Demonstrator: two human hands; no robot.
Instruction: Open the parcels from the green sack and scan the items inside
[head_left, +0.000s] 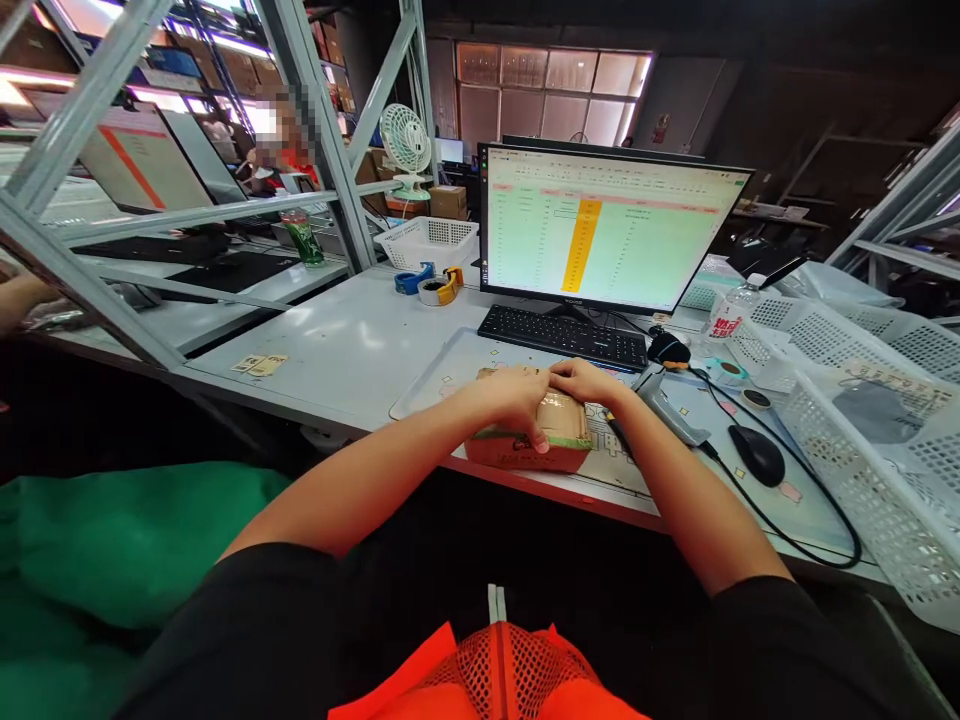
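A small brown cardboard box [566, 418] with a green stripe and a reddish front sits at the table's front edge, on a pale printed desk mat [435, 385]. My left hand [519, 402] grips the box from the left, its thumb down over the front and its fingers across the top. At the far top edge, the bent fingers of my right hand [581, 380] press on the same box. Close by my right forearm lies a grey handheld scanner [671, 408] with a black cable. A dark tool with a yellow part, partly hidden, shows just right of the box.
Behind the box stand a black keyboard [562, 335] and a monitor [607, 235]. A mouse [757, 455] and white plastic baskets [870, 480] are on the right. Two tape dispensers [441, 290] lie back left, near a white basket [427, 245]. A metal frame [311, 130] borders the left side.
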